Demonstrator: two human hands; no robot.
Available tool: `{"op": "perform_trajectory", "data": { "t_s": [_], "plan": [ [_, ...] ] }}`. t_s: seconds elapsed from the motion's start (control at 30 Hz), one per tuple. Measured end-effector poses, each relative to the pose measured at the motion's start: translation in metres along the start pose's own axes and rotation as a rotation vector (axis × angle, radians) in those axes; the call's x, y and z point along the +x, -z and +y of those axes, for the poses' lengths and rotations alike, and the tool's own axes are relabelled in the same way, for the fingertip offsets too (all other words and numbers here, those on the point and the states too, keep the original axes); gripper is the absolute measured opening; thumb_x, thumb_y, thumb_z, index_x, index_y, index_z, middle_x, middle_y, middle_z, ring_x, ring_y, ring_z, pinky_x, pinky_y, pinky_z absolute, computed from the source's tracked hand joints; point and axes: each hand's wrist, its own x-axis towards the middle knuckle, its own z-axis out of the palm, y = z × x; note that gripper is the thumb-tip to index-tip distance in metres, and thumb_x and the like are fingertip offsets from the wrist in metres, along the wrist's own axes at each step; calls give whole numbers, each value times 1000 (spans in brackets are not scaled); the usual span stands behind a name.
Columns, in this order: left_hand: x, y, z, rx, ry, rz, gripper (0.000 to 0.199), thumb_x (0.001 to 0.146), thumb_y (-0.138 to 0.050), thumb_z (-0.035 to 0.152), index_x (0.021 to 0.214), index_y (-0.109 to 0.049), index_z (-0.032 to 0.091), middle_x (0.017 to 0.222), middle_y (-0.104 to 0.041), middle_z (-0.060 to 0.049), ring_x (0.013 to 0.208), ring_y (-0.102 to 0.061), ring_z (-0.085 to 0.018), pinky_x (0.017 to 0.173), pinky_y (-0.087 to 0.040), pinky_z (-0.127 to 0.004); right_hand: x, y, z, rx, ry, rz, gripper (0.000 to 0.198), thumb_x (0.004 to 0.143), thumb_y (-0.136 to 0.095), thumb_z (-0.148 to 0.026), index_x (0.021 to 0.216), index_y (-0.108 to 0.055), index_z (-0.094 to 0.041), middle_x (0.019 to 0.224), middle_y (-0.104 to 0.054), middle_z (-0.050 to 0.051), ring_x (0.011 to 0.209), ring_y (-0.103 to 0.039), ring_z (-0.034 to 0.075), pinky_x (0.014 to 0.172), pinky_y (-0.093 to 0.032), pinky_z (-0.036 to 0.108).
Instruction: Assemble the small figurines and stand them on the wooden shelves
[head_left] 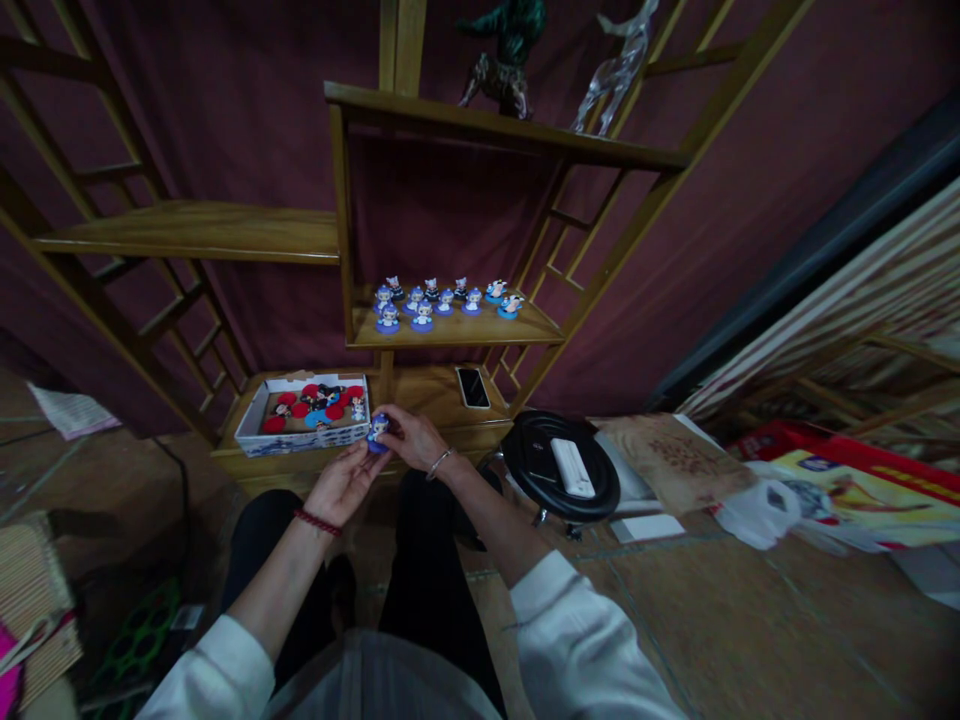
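A small purple-and-white figurine point(378, 432) is held between my two hands, in front of the shelf unit. My left hand point(346, 482) has its fingers closed around the base from below, palm turned up. From the right, my right hand point(409, 438) pinches the same figurine. Just beyond my left hand stands an open white box point(259, 443) with several red, black and blue figurines point(322, 405) in it. Similar purple figurines point(422, 318) stand in rows on the middle shelf point(457, 333), with black-based ones behind and light-blue ones point(510, 306) to the right.
A phone point(473, 388) lies on the lowest shelf. Right of my legs is a round black stool point(525, 455) with a white object point(572, 467) on it. Bags and a red-and-yellow box point(862, 490) lie farther right. A dark figure point(504, 60) and a clear deer-like figure point(615, 70) stand on top.
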Motion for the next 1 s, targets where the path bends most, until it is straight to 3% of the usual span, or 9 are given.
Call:
{"op": "perform_trajectory", "data": {
  "t_s": [0.63, 1.0],
  "plan": [
    [-10, -3, 5, -38, 26, -53, 22, 79, -42, 2, 86, -61, 8, 93, -64, -12, 90, -61, -17, 90, -46, -38, 0, 2, 0, 89, 19, 1, 37, 75, -58, -29, 111, -52, -22, 89, -62, 0, 78, -57, 12, 74, -44, 24],
    [-12, -12, 0, -44, 43, -38, 19, 78, -43, 3, 81, -61, 10, 85, -65, -9, 86, -61, -16, 88, -47, -38, -8, 10, -6, 117, -24, 23, 36, 73, -59, -26, 109, -54, -20, 90, -63, 1, 79, -58, 12, 75, -45, 25]
  ]
}}
